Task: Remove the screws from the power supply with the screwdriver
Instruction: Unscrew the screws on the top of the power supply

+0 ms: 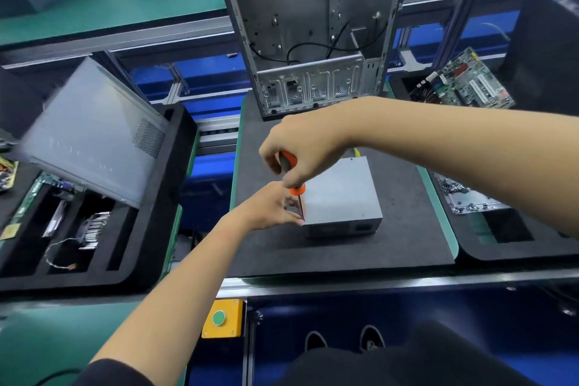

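Note:
A grey metal power supply (341, 194) lies flat on the black foam mat (407, 229) in the middle of the bench. My right hand (304, 147) grips the orange-and-black handle of a screwdriver (293, 172), held almost upright over the box's left edge. The shaft runs down to that edge and its tip is hidden behind my fingers. My left hand (272, 207) holds the power supply's near-left corner, with fingers curled round it beside the shaft. No screw is visible.
An empty computer case (313, 28) stands open behind the mat. Left, a black foam tray (150, 229) holds a grey side panel (94, 135) and parts. Right, a motherboard (463, 81) and a tray of loose screws (470, 197). A yellow button box (222, 318) sits below the bench edge.

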Tool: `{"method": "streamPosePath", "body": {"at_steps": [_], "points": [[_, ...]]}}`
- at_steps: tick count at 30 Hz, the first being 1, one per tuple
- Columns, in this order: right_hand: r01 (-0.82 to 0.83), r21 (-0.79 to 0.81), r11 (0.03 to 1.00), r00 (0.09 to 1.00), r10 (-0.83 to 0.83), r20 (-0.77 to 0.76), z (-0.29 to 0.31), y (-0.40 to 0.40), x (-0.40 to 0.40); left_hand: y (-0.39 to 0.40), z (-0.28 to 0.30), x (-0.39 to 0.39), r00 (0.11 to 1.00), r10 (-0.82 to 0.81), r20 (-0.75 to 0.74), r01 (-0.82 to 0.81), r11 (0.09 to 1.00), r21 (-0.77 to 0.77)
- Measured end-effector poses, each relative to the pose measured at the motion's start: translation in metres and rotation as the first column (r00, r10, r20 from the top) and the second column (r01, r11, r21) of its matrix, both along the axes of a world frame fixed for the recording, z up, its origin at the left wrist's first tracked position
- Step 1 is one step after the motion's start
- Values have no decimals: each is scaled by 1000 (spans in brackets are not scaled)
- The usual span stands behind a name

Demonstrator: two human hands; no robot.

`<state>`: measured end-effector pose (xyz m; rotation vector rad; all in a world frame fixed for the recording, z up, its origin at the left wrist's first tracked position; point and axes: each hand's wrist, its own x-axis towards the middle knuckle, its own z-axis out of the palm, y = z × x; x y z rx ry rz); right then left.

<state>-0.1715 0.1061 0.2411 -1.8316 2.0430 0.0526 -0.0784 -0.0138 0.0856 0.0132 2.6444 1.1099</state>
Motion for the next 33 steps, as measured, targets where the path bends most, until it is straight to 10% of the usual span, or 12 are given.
{"method": "streamPosePath", "body": {"at_steps": [3, 10, 16, 33], "points": [[86, 6, 996, 965, -82, -249, -4, -1, -1, 0, -2, 1, 1000, 4, -2, -4, 1000, 31], [-51, -61, 997, 997, 54, 61, 9, 13, 5, -3, -7, 4, 1000, -24, 11, 24, 1000, 5], [9, -48, 999, 990, -16, -138, 2, 16, 3, 1, -4, 0, 996, -88, -16, 86, 989, -120], [74, -139, 988, 995, -83, -57, 12, 31, -15, 7, 0, 1, 994, -103, 21, 105, 969, -222]]}}
